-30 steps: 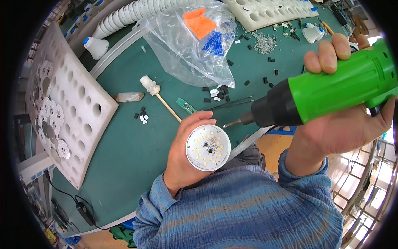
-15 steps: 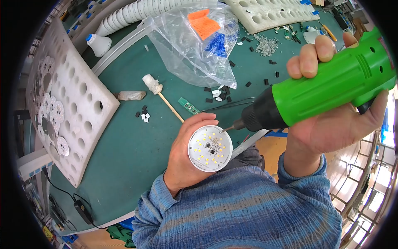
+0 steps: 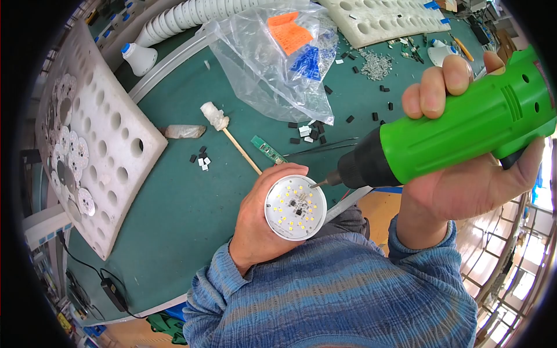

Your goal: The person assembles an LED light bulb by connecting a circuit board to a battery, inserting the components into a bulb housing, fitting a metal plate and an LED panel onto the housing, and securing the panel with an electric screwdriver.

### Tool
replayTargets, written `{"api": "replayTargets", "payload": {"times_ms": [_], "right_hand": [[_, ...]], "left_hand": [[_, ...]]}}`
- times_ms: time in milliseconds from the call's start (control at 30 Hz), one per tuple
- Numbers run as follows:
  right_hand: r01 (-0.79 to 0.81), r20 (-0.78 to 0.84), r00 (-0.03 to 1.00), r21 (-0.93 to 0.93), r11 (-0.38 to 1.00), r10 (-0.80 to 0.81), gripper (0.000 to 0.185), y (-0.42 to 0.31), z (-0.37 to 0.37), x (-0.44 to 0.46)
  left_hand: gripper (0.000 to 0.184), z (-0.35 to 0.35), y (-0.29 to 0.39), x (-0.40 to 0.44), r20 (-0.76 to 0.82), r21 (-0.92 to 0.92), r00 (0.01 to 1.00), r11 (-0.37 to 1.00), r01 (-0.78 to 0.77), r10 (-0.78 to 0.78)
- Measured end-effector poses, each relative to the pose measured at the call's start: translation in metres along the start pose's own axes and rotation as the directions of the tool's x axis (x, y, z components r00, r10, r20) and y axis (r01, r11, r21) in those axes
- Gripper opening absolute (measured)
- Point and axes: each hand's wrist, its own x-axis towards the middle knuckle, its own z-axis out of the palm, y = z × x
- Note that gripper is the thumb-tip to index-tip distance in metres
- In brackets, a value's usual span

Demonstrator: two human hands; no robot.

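Observation:
My left hand (image 3: 261, 206) is wrapped round a white LED bulb housing, with its round LED board (image 3: 296, 207) facing up at me. Yellow LEDs and small black chips dot the board. In my right hand (image 3: 444, 104) is a green electric screwdriver (image 3: 464, 124) with a black nose. Its thin bit (image 3: 326, 182) meets the board near the upper right rim; whether a screw sits under the tip is too small to tell. Just beyond my left hand lie a narrow green circuit board (image 3: 268, 149) and a wooden stick (image 3: 241, 149) with a white wrapped end.
A clear plastic bag (image 3: 249, 75) with an orange label lies at the back. White foam trays with holes stand at left (image 3: 107, 151) and far right (image 3: 383, 23). Small black and white pads (image 3: 307, 132), a screw pile (image 3: 376, 65) and a white bulb housing (image 3: 139, 59) are on the green table.
The screwdriver's rear has dipped slightly, while its bit stays at the same part of the board. My left hand keeps its hold on the bulb housing.

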Motion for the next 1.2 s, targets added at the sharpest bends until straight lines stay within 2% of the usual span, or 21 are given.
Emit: {"api": "replayTargets", "payload": {"times_ms": [167, 1200], "right_hand": [[-0.012, -0.014, 1.000, -0.016, 1.000, 0.012, 0.070, -0.0015, 0.0003, 0.0004], [-0.036, -0.025, 0.999, -0.027, 0.999, 0.035, 0.064, -0.0054, -0.0020, 0.0018]], "left_hand": [[0.073, 0.0013, 0.0011, -0.0011, -0.022, -0.054, 0.999, 0.998, 0.023, -0.024], [0.072, -0.0003, 0.0043, 0.0006, -0.010, -0.047, 1.000, 0.999, 0.015, -0.015]]}}
